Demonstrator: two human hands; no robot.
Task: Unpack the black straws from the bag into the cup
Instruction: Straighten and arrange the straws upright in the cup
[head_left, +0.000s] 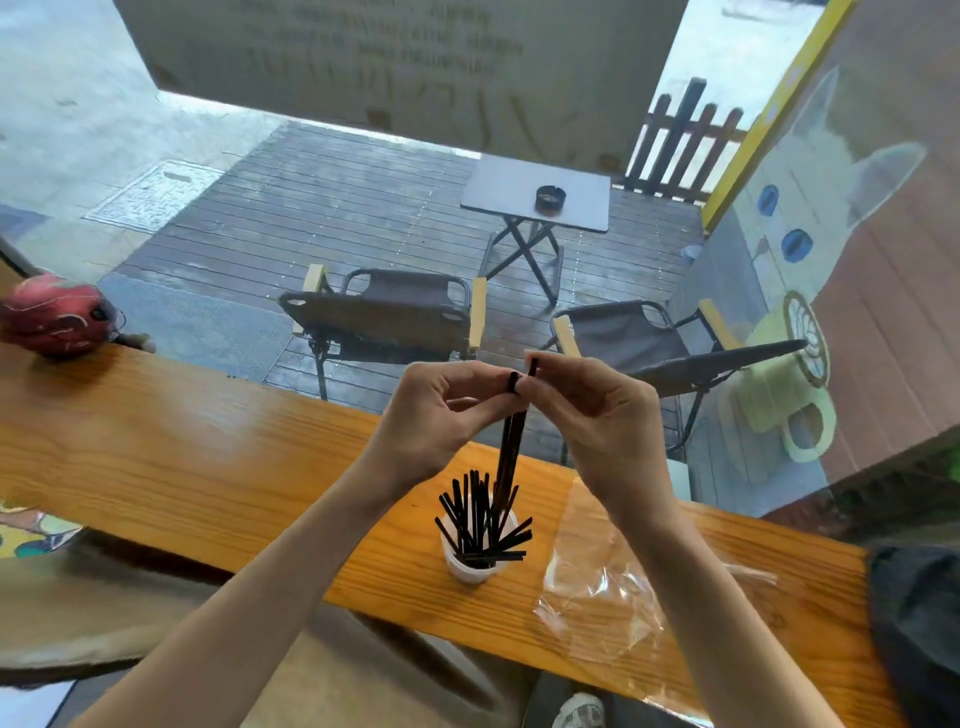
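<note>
Straws (511, 441) pinched between both hands

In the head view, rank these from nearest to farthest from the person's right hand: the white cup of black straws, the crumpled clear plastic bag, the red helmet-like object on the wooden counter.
Measured from the right hand:
1. White cup of black straws: just below the hand, slightly to its left.
2. Crumpled clear plastic bag: on the wooden counter, lower, right of the cup.
3. Red helmet-like object: far left end of the counter.
</note>
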